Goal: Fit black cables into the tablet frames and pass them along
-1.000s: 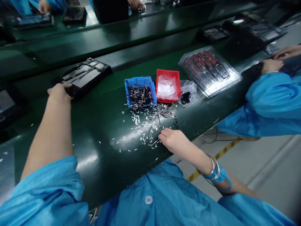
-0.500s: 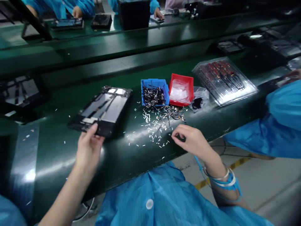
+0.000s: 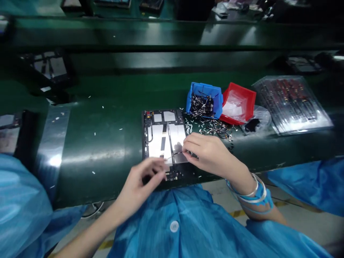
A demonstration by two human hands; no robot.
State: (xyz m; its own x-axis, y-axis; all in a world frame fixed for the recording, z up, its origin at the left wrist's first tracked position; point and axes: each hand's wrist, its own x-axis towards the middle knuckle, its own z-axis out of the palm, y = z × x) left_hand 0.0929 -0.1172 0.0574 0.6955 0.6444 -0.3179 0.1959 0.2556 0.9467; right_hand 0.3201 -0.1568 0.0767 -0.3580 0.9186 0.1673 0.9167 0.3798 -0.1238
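An opened tablet [image 3: 178,134] lies flat on the green work surface in front of me, its silver battery panels and black frame showing. My right hand [image 3: 208,152] is over its right edge, fingertips pinched on a thin black cable [image 3: 177,153] that points left above the battery. Over the tablet's lower left part, my left hand [image 3: 146,177] has bent fingers with a gap between thumb and forefinger; it is slightly blurred and nothing shows in it.
A blue bin [image 3: 218,102] of short black cables and a red bin [image 3: 249,107] with clear plastic stand behind my right hand. Loose cables [image 3: 221,129] and white slips lie before them. Clear trays [image 3: 295,104] are farther right. Co-workers' blue sleeves [image 3: 21,186] flank me.
The tablet has come from the left to lie straight before me, and my left hand has let go of it. My right hand has moved from beside the loose cables to over the tablet.
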